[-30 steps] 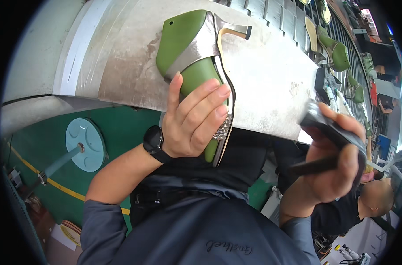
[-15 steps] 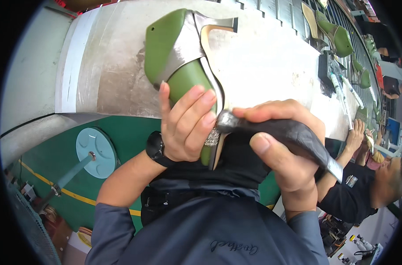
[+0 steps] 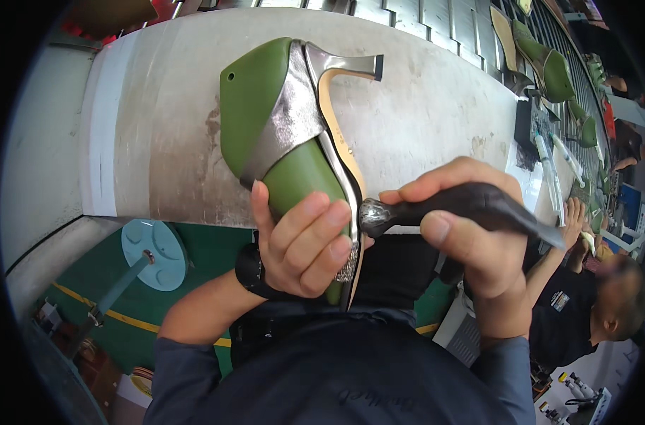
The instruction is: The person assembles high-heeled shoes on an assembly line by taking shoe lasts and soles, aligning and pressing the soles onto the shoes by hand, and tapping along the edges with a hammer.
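A green shoe last (image 3: 280, 152) wearing a silver high-heeled upper is held above the near edge of the counter (image 3: 436, 106), its long axis running from the heel (image 3: 351, 65) at the far end down to the toe near the person's chest, sole edge turned to the right. The left hand (image 3: 301, 244) wraps its fingers closed around the toe part. The right hand (image 3: 471, 234) grips a dark-handled hammer (image 3: 443, 205), fingers shut on the handle, its rounded metal head touching the sole edge. The counter is grey and scuffed (more green lasts (image 3: 549, 64) sit farther along it). Below lie a green floor (image 3: 195, 283) and a round blue stool (image 3: 154, 244); a second person (image 3: 591, 304) works at right.
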The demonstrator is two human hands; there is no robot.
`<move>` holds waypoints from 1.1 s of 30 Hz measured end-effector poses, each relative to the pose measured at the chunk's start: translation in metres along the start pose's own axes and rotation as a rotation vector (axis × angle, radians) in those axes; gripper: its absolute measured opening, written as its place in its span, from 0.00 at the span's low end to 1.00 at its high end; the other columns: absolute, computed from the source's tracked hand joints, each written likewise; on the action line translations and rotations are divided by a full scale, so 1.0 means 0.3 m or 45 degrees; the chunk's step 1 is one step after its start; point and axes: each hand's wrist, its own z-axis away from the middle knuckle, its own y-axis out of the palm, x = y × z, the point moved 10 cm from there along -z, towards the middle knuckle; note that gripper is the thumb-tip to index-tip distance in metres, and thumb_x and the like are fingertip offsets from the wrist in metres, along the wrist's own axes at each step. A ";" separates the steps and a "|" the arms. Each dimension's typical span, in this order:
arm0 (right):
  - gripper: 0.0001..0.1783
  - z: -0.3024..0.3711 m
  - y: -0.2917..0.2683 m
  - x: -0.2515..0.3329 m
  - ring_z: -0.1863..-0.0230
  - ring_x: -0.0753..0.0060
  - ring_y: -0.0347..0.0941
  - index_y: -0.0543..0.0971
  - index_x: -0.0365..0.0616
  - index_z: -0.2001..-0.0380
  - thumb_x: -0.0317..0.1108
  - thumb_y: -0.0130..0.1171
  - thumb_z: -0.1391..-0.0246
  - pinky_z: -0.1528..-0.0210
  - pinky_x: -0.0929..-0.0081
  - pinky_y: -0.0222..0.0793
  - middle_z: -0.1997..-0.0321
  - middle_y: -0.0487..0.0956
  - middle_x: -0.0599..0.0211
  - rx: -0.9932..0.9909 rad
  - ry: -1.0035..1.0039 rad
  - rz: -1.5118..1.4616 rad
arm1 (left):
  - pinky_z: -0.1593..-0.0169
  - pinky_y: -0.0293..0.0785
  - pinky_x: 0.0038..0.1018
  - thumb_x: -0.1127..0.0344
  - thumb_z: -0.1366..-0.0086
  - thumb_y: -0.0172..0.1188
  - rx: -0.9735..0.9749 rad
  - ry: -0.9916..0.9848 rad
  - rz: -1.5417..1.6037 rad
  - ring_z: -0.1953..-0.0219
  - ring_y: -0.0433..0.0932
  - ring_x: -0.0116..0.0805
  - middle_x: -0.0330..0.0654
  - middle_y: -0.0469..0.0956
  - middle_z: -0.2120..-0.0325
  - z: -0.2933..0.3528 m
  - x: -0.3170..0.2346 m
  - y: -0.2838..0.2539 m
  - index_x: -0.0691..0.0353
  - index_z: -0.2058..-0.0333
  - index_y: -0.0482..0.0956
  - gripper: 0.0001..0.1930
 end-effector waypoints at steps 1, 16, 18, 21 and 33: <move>0.13 -0.032 -0.012 0.007 0.60 0.71 0.84 0.83 0.29 0.57 0.24 0.67 0.45 0.53 0.75 0.80 0.60 0.88 0.54 0.044 0.021 0.072 | 0.28 0.51 0.73 0.60 0.34 0.71 0.001 -0.008 0.002 0.39 0.76 0.42 0.39 0.78 0.46 -0.006 0.011 0.000 0.54 0.44 0.67 0.25; 0.22 -0.238 0.000 0.022 0.68 0.72 0.83 0.82 0.31 0.61 0.40 0.67 0.53 0.67 0.78 0.78 0.59 0.88 0.46 -0.071 0.146 0.346 | 0.24 0.44 0.69 0.56 0.27 0.54 0.037 0.010 0.104 0.37 0.74 0.28 0.26 0.79 0.47 0.007 0.001 -0.003 0.46 0.48 0.72 0.12; 0.22 -0.314 0.001 0.043 0.72 0.76 0.80 0.83 0.33 0.62 0.41 0.67 0.55 0.72 0.82 0.74 0.61 0.89 0.50 0.102 0.194 0.427 | 0.24 0.44 0.69 0.56 0.27 0.55 0.034 -0.011 0.112 0.37 0.75 0.28 0.26 0.79 0.47 -0.003 0.003 0.004 0.46 0.48 0.72 0.12; 0.20 -0.355 0.025 0.055 0.73 0.79 0.79 0.84 0.34 0.63 0.39 0.67 0.56 0.72 0.82 0.73 0.61 0.89 0.52 0.241 0.351 0.607 | 0.24 0.44 0.69 0.57 0.28 0.57 0.028 -0.029 0.118 0.37 0.75 0.27 0.26 0.79 0.47 -0.001 0.012 0.006 0.46 0.48 0.72 0.12; 0.19 -0.294 0.034 0.096 0.82 0.84 0.68 0.83 0.33 0.59 0.40 0.63 0.45 0.79 0.84 0.65 0.61 0.89 0.54 -0.157 -0.004 0.593 | 0.28 0.48 0.76 0.57 0.39 0.76 0.132 0.050 0.128 0.36 0.72 0.41 0.36 0.76 0.44 -0.015 0.001 -0.003 0.52 0.42 0.67 0.32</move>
